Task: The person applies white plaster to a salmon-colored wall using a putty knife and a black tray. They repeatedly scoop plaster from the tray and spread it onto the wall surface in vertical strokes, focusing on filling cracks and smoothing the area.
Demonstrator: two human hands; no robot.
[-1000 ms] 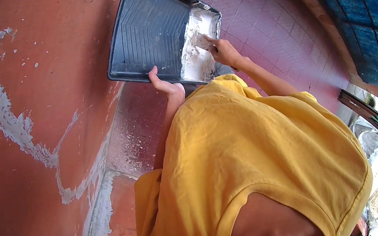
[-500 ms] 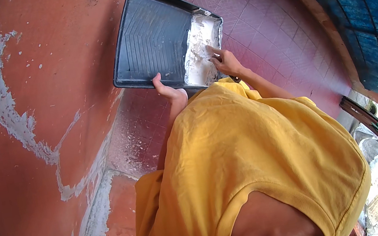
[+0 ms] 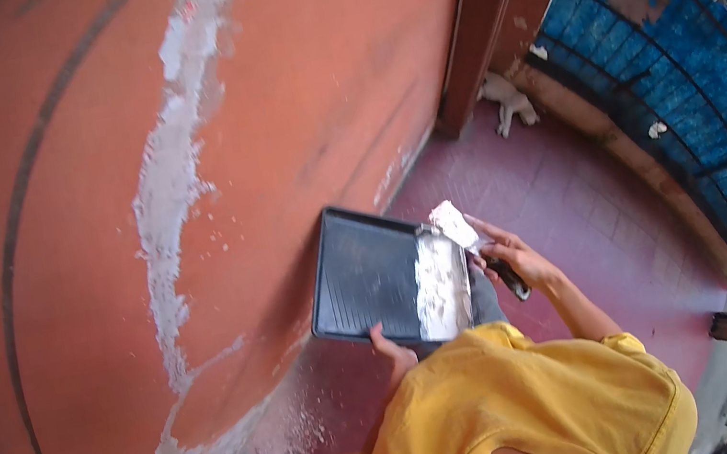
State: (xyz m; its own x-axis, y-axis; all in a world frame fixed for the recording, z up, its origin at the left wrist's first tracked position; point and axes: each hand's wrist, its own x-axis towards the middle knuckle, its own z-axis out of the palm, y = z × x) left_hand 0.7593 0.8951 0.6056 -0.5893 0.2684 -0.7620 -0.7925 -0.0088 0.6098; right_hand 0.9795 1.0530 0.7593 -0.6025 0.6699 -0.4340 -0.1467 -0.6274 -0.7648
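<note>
A black paint tray (image 3: 362, 276) with a ribbed slope is held out in front of me. White paste (image 3: 440, 286) fills its right end. My left hand (image 3: 392, 348) grips the tray's near edge, thumb over the rim and the other fingers hidden beneath. In my right hand (image 3: 517, 258) is a putty knife (image 3: 509, 277) with a dark handle. Its blade carries a thick lump of white paste (image 3: 451, 223) and is raised at the right end of the tray.
An orange wall (image 3: 291, 94) on the left bears a long whitish patch (image 3: 170, 203). Reddish tiles (image 3: 576, 219) make up the floor. A pale animal (image 3: 509, 101) lies by a brown post (image 3: 483, 21). Blue sheeting behind bars (image 3: 680, 93) runs along the right.
The putty knife has come up out of the tray's paste, loaded with white. My view has tilted up, showing more wall, and the tray appears lower.
</note>
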